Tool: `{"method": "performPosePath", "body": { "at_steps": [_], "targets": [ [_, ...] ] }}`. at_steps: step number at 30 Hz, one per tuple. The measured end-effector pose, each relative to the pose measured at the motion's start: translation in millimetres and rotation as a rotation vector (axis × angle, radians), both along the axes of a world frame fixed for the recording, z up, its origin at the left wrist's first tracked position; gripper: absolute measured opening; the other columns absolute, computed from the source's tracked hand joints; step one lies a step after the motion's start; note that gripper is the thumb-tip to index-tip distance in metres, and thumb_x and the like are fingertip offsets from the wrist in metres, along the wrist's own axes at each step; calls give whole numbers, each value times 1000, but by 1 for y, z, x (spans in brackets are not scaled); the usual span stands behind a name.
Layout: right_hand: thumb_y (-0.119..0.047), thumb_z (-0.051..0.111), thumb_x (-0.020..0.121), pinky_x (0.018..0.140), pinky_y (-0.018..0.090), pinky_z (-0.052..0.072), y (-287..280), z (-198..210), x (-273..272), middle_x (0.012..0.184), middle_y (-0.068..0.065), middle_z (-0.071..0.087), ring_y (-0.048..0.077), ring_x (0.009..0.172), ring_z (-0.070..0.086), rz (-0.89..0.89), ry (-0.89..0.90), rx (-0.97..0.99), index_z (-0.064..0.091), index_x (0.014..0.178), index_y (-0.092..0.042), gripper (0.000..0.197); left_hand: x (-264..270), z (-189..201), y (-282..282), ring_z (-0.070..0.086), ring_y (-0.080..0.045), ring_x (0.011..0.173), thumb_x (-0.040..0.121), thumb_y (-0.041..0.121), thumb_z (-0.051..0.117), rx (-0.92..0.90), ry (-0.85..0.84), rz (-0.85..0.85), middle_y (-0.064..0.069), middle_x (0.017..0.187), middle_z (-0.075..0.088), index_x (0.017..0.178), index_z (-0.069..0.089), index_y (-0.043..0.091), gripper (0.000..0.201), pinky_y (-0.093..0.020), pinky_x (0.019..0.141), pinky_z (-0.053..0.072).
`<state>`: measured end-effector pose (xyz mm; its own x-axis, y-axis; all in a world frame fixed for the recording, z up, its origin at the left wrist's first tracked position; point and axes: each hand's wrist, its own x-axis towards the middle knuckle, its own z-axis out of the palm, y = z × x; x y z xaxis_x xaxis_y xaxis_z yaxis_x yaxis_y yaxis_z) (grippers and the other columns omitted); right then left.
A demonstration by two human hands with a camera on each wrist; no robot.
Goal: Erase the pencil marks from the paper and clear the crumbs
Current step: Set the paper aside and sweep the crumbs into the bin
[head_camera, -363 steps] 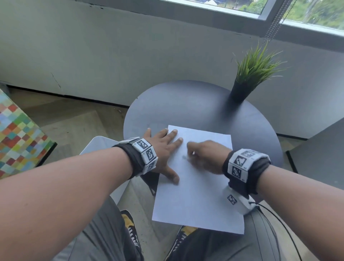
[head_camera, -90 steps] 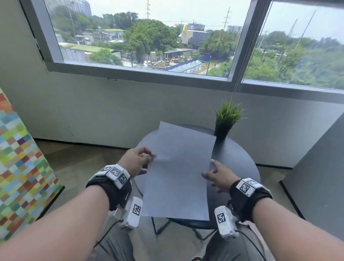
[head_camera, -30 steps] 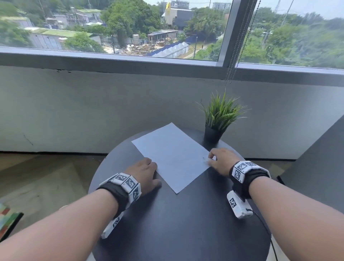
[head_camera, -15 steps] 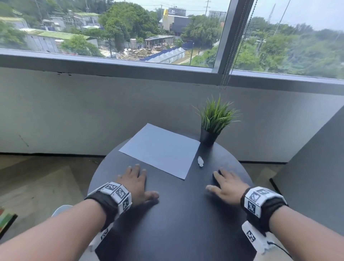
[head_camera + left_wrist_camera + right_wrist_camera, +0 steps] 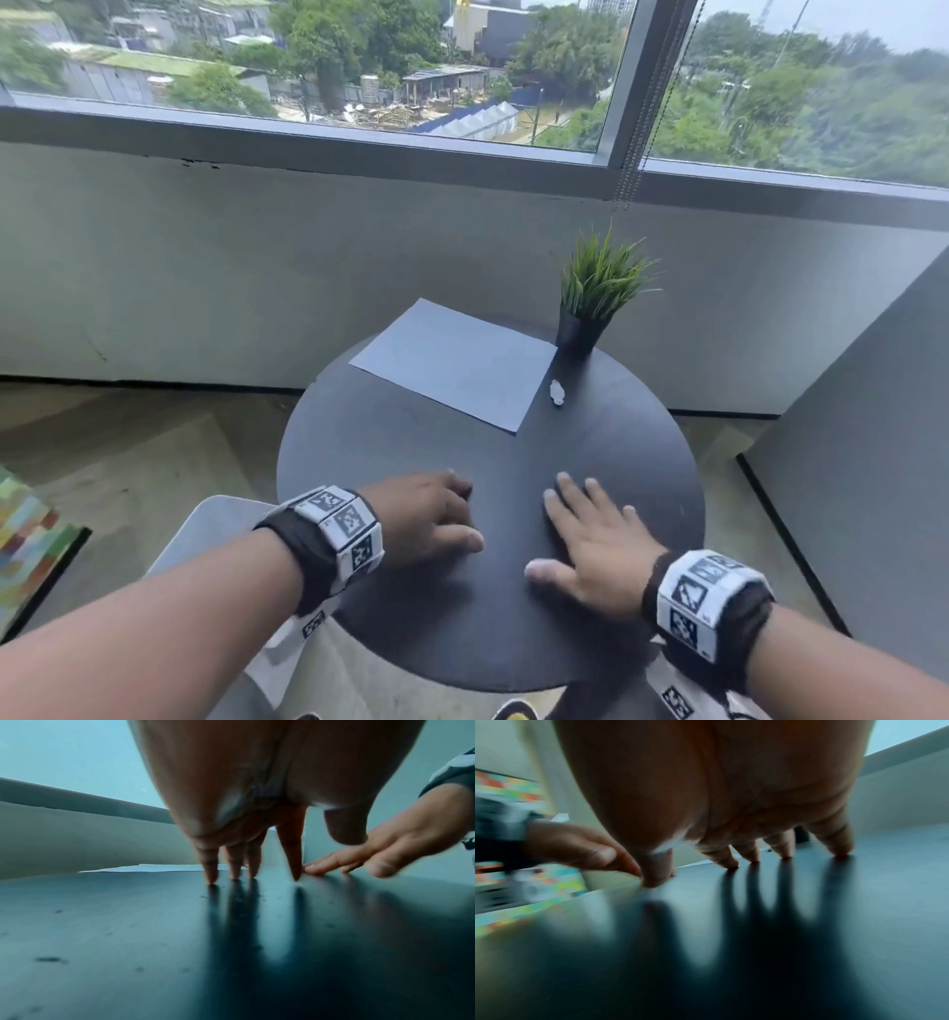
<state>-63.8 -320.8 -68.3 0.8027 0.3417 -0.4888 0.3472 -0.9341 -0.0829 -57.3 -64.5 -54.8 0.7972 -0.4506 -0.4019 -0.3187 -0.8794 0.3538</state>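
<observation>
A white sheet of paper [image 5: 452,362] lies flat on the far half of the round black table [image 5: 642,442]. A small white eraser [image 5: 557,393] rests on the table just right of the paper's near corner. My left hand [image 5: 426,514] rests on the near part of the table, fingertips [image 5: 212,878] touching the surface, holding nothing. My right hand [image 5: 590,539] lies beside it with its fingers [image 5: 732,864] spread on the tabletop, also empty. Both hands are well short of the paper and eraser. The paper's edge [image 5: 154,868] shows beyond the left fingers.
A small potted grass plant [image 5: 590,303] stands at the table's far right edge, close to the paper's corner. A window and grey wall lie behind. A dark panel [image 5: 873,462] stands to the right, and a white seat [image 5: 210,529] sits by the near left.
Both hands have drawn back toward the near edge of the table and closer together. The paper and eraser stay where they were set down.
</observation>
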Motion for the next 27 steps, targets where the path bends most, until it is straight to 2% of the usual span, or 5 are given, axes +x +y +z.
{"method": "performPosePath", "body": {
  "at_steps": [5, 10, 16, 23, 27],
  "targets": [
    [-93, 14, 61, 115, 14, 5, 8, 25, 10, 160, -12, 21, 3, 146, 13, 181, 13, 369, 25, 152, -32, 110, 12, -3, 15, 48, -16, 129, 89, 66, 47, -104, -157, 232, 8, 139, 55, 127, 60, 37, 49, -37, 109, 38],
    [-81, 28, 82, 116, 52, 19, 13, 6, 30, 163, -4, -4, 28, 149, -2, -93, -27, -41, 9, 154, -27, 92, 11, -19, 36, -4, -29, 152, 82, 79, 45, 243, -62, 394, -11, 165, -5, 157, 11, 21, 100, -51, 121, 11],
    [-52, 49, 94, 108, 21, 29, 48, 31, 34, 142, -7, 49, 10, 131, 43, 295, -1, 397, 40, 145, -32, 56, -8, 7, 22, 35, -14, 139, 81, 79, 44, -60, -29, 1, 7, 150, 41, 135, 56, 30, 74, -29, 114, 26],
    [-81, 23, 82, 120, 46, 11, 53, 8, 32, 163, 1, -8, 25, 149, -8, 373, -43, -33, 6, 154, -24, 94, 43, -10, 42, -14, -21, 151, 80, 82, 38, 247, -72, 137, -3, 165, -14, 158, 3, 26, 102, -50, 122, 1],
    [-74, 31, 86, 118, 23, 17, 48, 29, 45, 154, -19, 30, -5, 143, 15, 438, 156, 374, 38, 145, -36, 71, 37, -12, 43, -18, -20, 150, 61, 95, 23, 270, -35, -139, -3, 164, -17, 157, 3, 29, 119, -53, 121, -2]
  ]
}}
